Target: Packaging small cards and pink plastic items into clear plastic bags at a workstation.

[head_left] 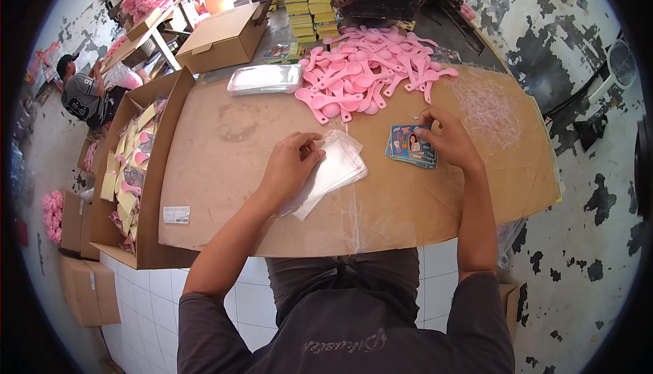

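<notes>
My left hand [292,163] is closed, thumb and fingertips pinching at the upper edge of a fanned stack of clear plastic bags [337,170] lying on the cardboard. To its right, my right hand [445,141] bends over a small pile of blue picture cards [411,156]. The thumb lies on the upper card and the curled fingers are at its far edge. Beyond both hands spreads a heap of pink plastic scoops [367,68]. Left of the heap rests a bundle of clear plastic packaging [265,79].
An open carton [180,109] of packed bags with pink scoops stands at the left edge of the cardboard-covered table [224,170]. Stacks of yellow-edged cards [299,10] and a closed carton [221,37] are at the back. Another person [85,92] sits far left.
</notes>
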{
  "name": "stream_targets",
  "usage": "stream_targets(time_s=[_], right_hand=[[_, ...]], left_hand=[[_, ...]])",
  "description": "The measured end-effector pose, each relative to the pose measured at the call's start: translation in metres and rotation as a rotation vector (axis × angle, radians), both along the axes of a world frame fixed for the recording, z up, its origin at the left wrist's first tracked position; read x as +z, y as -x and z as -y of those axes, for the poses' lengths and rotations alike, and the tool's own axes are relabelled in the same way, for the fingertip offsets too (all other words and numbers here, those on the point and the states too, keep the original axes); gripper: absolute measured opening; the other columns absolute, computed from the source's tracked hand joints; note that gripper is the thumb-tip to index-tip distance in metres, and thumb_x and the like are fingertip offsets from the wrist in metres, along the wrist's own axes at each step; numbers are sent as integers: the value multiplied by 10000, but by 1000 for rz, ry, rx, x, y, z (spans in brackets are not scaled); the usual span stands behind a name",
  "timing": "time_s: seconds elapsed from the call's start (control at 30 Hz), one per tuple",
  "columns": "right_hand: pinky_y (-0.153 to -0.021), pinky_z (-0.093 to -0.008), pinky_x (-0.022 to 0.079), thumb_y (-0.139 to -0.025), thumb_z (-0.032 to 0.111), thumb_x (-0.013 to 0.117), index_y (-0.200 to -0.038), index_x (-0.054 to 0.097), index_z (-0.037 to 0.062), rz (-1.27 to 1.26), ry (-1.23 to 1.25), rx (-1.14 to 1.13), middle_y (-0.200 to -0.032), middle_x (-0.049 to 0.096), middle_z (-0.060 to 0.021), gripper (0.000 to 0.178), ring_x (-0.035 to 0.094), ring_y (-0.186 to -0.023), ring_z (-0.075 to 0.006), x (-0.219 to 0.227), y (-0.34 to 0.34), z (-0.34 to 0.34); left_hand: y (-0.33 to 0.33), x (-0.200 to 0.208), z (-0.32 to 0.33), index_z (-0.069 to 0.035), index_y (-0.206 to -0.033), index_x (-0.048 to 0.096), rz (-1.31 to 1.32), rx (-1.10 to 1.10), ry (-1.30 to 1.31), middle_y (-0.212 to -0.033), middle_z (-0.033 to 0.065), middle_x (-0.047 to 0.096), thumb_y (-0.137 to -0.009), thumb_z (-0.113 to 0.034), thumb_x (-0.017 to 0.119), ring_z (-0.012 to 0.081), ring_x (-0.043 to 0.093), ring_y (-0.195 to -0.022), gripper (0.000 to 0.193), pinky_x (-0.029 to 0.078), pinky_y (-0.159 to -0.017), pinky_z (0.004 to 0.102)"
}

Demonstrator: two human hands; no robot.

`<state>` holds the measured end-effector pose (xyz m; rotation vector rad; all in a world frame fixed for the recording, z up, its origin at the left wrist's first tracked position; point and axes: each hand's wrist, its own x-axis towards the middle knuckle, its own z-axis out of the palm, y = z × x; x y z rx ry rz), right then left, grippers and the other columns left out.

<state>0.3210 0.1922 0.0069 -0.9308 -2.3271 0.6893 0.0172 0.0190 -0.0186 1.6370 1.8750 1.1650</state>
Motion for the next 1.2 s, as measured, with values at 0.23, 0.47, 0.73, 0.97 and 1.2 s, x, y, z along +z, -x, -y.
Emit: stream_targets(time_s=[0.23, 0.47, 0.73, 0.97, 1.2], right_hand=[[-780, -288, 517, -919, 84, 711, -1107, 695, 14, -360, 321, 203, -948, 701, -36, 201, 641, -860, -104, -6, 35, 27], [-829, -273, 544, -966, 43, 657, -1176, 648, -21, -402, 441, 215, -1047, 694, -57, 219, 660, -933, -108, -21, 56, 41], [-826, -256, 529, -977, 74, 665, -1214, 640, -8, -608, 526, 170, -1095, 696, -59, 253, 645, -948, -90, -14, 59, 49], [-793, -293, 499, -931, 66, 693, -1133, 720, 34, -359, 192, 247, -1005, 682, -68, 206, 628, -895, -146, -13, 57, 52], [-786, -285, 499, -938, 61, 686, -1137, 725, 35, -309, 137, 253, -993, 668, -73, 205, 633, -901, -142, -13, 56, 53]], left_hand=[[10, -15, -8, 12, -1067, 642, 193, -44, -15, -908, 71, 698, -927, -56, 693, 117, 666, -854, 163, 529, -772, 265], [-2, 0, -4, 10, -1324, 501, 785, -288, 114, -981, 133, 747, -971, -73, 686, 124, 699, -838, 407, 540, -737, 249], [-10, 2, 1, 25, -1369, 509, 662, -276, 144, -992, 147, 762, -937, -59, 731, 145, 733, -898, 493, 570, -765, 256], [-17, -3, 1, 75, -1292, 583, 740, -310, 206, -1034, 172, 750, -944, -38, 716, 193, 734, -934, 390, 589, -834, 293], [-22, -5, 2, 94, -1280, 588, 701, -314, 166, -1050, 173, 744, -954, -34, 701, 203, 737, -940, 367, 594, -845, 300]])
